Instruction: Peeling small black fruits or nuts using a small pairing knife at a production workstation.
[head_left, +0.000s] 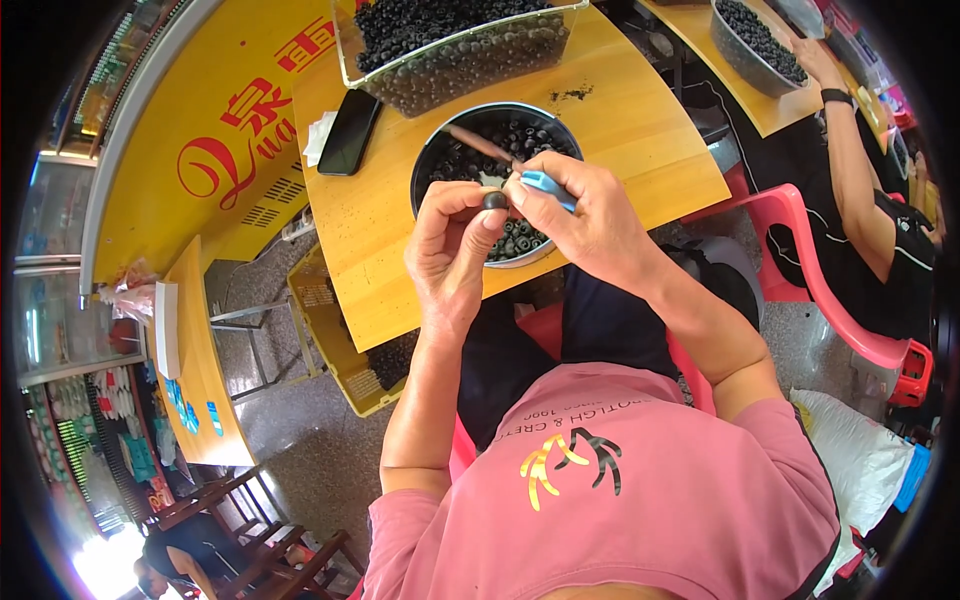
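Note:
My left hand [452, 245] pinches a small, dark round piece [494, 201] between thumb and fingertips. Closed around a blue-handled tool [548, 188], my right hand [597, 222] meets the left one at that piece. A narrow brown strip [480, 142] juts out past the right fingers; I cannot tell whether it belongs to the tool. Both hands are over a dark, light-rimmed round bowl [428, 150], which holds many similar dark pieces, some with hollow centres. The hands hide part of the bowl.
The wooden table [640, 130] also bears a clear bin [345, 60] heaped with dark pieces and a black phone [350, 132]. A yellow crate [345, 375] stands below left. At the right, another person's arm [855, 190] reaches toward a tub [760, 78]; a pink chair [815, 250] stands nearby.

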